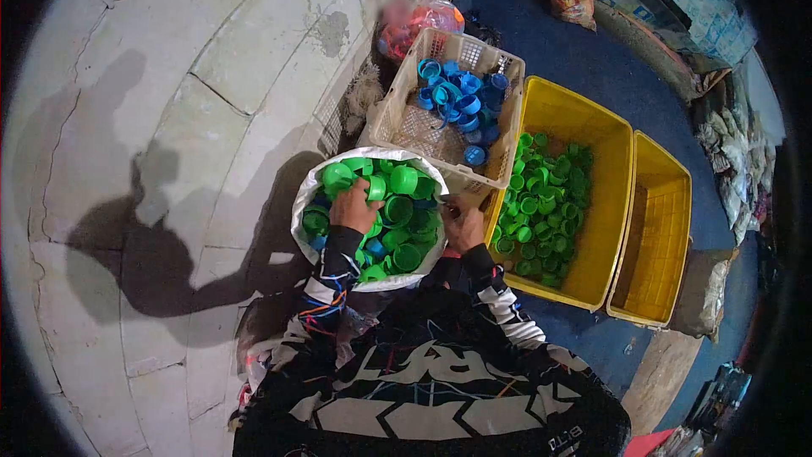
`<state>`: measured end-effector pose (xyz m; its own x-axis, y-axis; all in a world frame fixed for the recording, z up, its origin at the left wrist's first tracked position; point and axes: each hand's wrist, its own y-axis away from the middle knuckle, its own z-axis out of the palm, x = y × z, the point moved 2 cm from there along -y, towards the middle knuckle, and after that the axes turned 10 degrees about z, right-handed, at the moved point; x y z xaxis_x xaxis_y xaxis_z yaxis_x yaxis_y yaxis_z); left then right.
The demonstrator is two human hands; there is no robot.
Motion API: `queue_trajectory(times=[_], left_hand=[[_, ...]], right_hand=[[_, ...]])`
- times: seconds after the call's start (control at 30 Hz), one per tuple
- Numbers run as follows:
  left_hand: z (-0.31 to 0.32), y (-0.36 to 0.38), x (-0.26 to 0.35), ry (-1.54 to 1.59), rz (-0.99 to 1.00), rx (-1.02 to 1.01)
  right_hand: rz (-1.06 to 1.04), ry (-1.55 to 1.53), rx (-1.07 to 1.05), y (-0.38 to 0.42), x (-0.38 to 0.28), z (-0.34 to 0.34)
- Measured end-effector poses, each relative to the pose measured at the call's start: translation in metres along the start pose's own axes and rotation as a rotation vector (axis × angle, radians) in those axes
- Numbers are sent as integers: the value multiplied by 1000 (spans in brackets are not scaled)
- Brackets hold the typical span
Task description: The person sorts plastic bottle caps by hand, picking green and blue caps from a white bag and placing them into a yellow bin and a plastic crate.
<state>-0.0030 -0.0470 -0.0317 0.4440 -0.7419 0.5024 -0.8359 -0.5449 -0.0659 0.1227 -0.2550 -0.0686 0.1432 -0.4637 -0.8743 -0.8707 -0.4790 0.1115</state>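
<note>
Left hand [353,207] rests, fingers curled, among green caps [397,203] in the white sack [309,186]; right hand [463,227] grips the sack's rim beside the yellow crate [609,203], finger state indiscernible.

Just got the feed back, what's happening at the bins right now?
A person bends over a white sack full of green and a few blue bottle caps. The left hand is down among the caps; the right hand sits at the sack's edge, whether it holds a cap is unclear. Ahead, a beige basket holds blue caps, one yellow crate holds green caps, and the second yellow crate shows none.
</note>
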Motion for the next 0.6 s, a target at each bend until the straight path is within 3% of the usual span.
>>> queue_trajectory(times=[0.1,0.2,0.3,0.4,0.43,0.53,0.6], left_hand=[[6,1,-1,35,-36,29],[-1,5,-2,100,50,96],[-21,17,0,336,108,250],[-49,33,2,535,11,392],[-59,37,2,372,188,522],[-76,50,-2,722,-146,537],[-77,55,-13,782,-194,543]], right_hand=[[-31,-86,-65,8,-15,1],[-89,-41,-39,7,-15,3],[29,-59,-88,3,-20,4],[18,-295,-105,-17,6,29],[24,-299,-129,-21,6,33],[0,-250,-30,-37,-5,56],[27,-364,-81,-43,-8,69]])
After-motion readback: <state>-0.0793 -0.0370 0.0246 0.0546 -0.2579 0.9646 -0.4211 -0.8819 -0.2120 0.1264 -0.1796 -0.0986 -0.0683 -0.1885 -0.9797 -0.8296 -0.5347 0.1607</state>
